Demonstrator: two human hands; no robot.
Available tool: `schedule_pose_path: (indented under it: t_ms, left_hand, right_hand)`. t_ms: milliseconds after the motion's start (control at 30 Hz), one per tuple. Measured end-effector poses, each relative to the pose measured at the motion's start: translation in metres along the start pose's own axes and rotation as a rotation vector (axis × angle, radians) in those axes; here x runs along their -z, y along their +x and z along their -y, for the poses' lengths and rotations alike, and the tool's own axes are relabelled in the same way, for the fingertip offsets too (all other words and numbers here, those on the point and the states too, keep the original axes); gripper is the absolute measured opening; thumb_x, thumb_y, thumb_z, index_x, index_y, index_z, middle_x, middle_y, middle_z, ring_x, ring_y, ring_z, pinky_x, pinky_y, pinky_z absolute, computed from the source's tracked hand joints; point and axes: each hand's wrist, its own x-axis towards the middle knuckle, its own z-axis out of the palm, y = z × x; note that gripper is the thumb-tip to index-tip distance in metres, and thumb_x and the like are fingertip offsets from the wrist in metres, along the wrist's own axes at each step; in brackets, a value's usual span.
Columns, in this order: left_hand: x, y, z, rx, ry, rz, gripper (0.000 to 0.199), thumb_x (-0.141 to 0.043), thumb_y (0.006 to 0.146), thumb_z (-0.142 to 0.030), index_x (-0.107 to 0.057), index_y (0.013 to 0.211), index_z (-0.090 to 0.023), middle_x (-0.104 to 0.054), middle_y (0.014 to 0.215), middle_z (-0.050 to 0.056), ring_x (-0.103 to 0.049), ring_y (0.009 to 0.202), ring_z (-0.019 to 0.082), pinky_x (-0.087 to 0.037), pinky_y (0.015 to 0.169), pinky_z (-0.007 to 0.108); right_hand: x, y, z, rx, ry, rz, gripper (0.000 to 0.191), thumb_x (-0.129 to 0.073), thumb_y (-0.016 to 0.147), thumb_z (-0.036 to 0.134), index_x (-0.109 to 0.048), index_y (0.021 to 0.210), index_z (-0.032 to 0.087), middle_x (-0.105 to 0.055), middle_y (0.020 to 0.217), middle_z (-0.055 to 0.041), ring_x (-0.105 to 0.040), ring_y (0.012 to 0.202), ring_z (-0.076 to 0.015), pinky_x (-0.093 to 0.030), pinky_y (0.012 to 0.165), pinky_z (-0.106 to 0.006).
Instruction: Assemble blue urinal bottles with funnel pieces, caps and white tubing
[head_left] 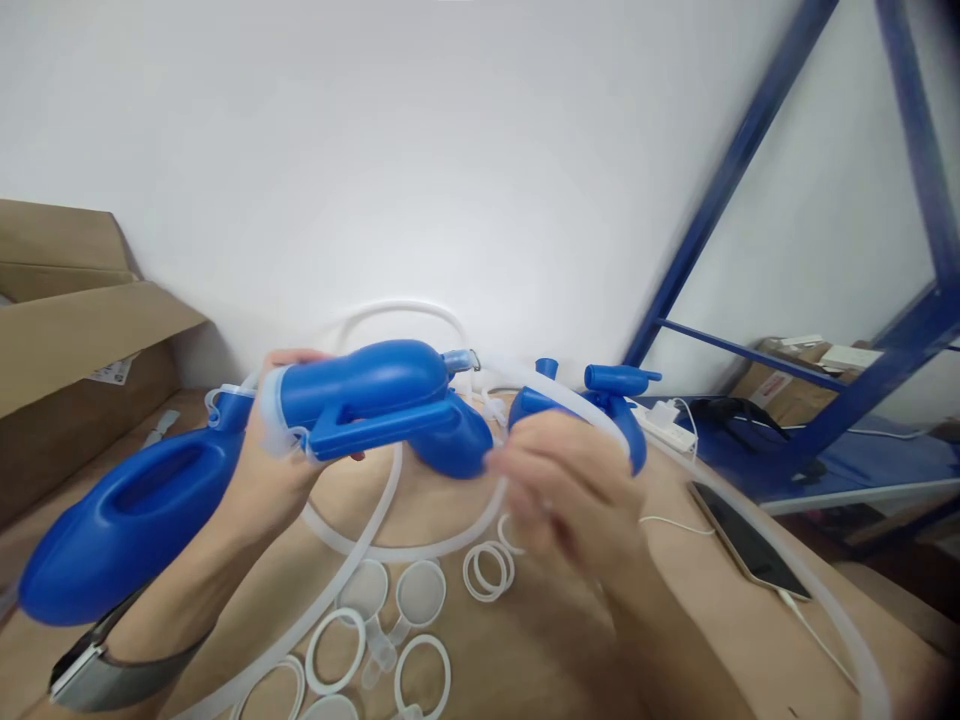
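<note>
My left hand [281, 440] is closed around the capped end of a blue urinal bottle [367, 380], held sideways above the table. A translucent cap [276, 410] covers the bottle's left end. At its right end is a clear nozzle [459, 360] with a small metal clamp [474, 360] and a pale tube [555, 388]. My right hand [570, 480] is in front of the tube, its fingers curled and smeared by motion; whether they hold anything is unclear. Another blue urinal bottle [135, 510] lies beside my left forearm, and one more [454, 440] is behind the held bottle.
White rings [489, 572] and round translucent caps [420, 592] lie on the table's near part. More blue bottle parts [619, 378] stand behind my right hand. A phone [750, 540] and power strip [667, 425] are right, a cardboard box [82, 370] left, a blue rack [735, 170] beyond.
</note>
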Motion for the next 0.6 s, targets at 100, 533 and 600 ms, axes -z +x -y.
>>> schedule_pose_path:
  t_ms: [100,533,600]
  left_hand:
    - [0.004,0.002,-0.001,0.058,-0.156,0.025,0.064,-0.092,0.072,-0.051,-0.055,0.121,-0.033,-0.066,0.093,0.000,-0.067,0.060,0.018,-0.058,0.050,0.031]
    - [0.006,0.003,-0.013,-0.099,0.093,0.090,0.067,-0.096,0.063,-0.042,-0.063,0.119,-0.028,-0.069,0.105,0.004,-0.068,0.078,0.021,-0.060,0.062,0.032]
    - [0.006,0.003,-0.014,-0.103,0.091,0.083,0.068,-0.097,0.061,-0.041,-0.063,0.119,-0.028,-0.069,0.106,0.005,-0.068,0.079,0.022,-0.061,0.062,0.032]
  right_hand:
    - [-0.016,0.002,-0.002,-0.270,0.130,0.235,0.032,-0.050,0.107,0.039,-0.076,0.110,0.022,-0.076,0.092,-0.0078,-0.071,0.084,-0.0232,-0.056,0.082,-0.038]
    - [-0.048,-0.014,-0.050,-0.382,0.547,0.172,0.061,-0.031,0.105,0.072,-0.070,0.108,0.026,-0.071,0.104,-0.0101,-0.068,0.100,-0.0276,-0.057,0.097,-0.046]
    - [-0.048,-0.014,-0.051,-0.426,0.630,0.160,0.058,-0.039,0.102,0.075,-0.069,0.097,0.025,-0.072,0.094,-0.0087,-0.069,0.091,-0.0262,-0.059,0.087,-0.043]
